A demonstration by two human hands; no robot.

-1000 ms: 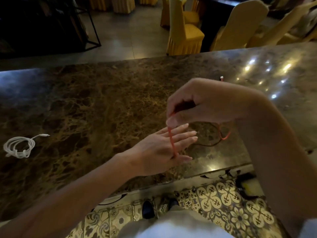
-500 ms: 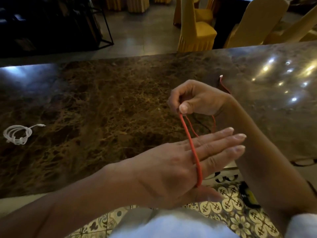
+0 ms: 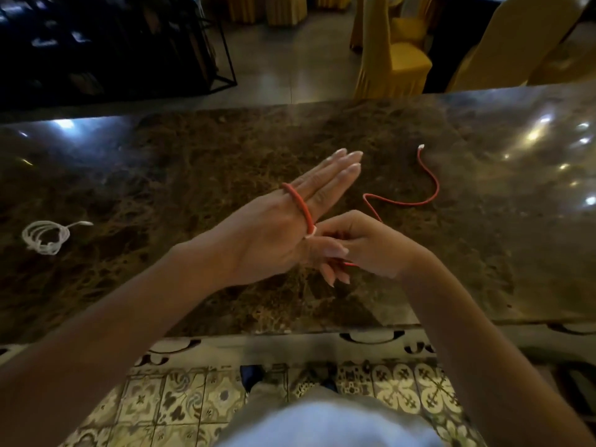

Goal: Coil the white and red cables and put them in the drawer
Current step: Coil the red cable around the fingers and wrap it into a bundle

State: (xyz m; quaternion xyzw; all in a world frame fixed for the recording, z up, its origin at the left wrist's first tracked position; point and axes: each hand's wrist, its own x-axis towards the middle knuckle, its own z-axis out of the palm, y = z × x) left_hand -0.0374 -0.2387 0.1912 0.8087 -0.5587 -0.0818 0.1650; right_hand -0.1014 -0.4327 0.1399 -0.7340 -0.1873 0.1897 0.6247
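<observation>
At the bottom of the frame, patterned floor tiles (image 3: 400, 388) are showing below the near edge of the dark marble counter (image 3: 200, 175). No drawer or other container is showing itself clearly in this view.

In the centre, the left hand (image 3: 283, 227) is stretching flat above the counter, fingers straight and pressed together, with a thick red cable (image 3: 298, 203) lying across the knuckles. Just right of it, the right hand (image 3: 361, 246) is curling its fingers, pinching the cable beside the left thumb.

Further back, the rest of the red cable is snaking loose over the counter to a white plug in the upper right. The white cable (image 3: 46, 237) is sitting already coiled at the left edge. Beyond the counter, yellow-covered chairs (image 3: 393, 56) are standing at the top.
</observation>
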